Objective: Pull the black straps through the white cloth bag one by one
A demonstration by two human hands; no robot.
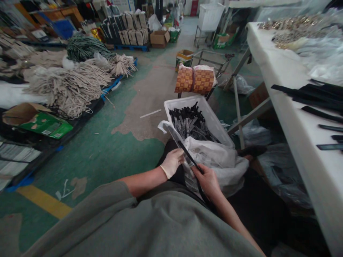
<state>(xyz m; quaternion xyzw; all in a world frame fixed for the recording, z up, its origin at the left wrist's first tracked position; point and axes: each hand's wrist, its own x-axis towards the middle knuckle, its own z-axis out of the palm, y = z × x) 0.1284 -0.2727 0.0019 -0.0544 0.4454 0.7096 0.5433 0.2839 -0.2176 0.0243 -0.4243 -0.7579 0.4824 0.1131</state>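
My left hand [173, 162], in a pale glove, is closed on a long clear plastic sleeve [174, 134] with a white end. A black strap [190, 155] lies along the sleeve; whether it is inside or on top I cannot tell. My bare right hand [207, 181] grips this strap over my lap, and its lower end runs down beside the wrist. Beneath and beyond the hands, a whitish plastic bag [227, 160] lies bunched over the near end of a white bin [215, 123]. Many short black and grey strips [191, 123] fill the bin.
On my right stands a white-topped table [284, 71] with black straps [318, 94] and metal hardware [292, 26]. A checkered bundle [194, 79] rests behind the bin. Beige cords [69, 84] and a green box [44, 125] lie on pallets at left.
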